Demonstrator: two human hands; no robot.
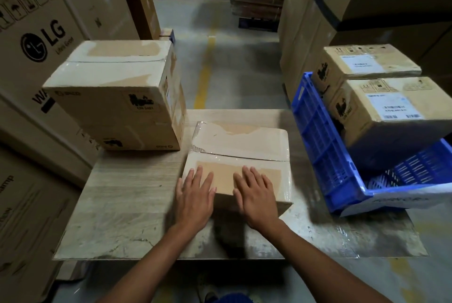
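2 hands on 1 box, 2 boxes in 1 crate

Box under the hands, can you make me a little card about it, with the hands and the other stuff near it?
box: brown cardboard, taped shut, lying on the table
left hand: flat on the box top, fingers straight
right hand: flat on the box top too, fingers straight
stacked boxes: far left of the table, apart from the box
crate: blue plastic, tilted, on the right
boxes in crate: two, with white labels
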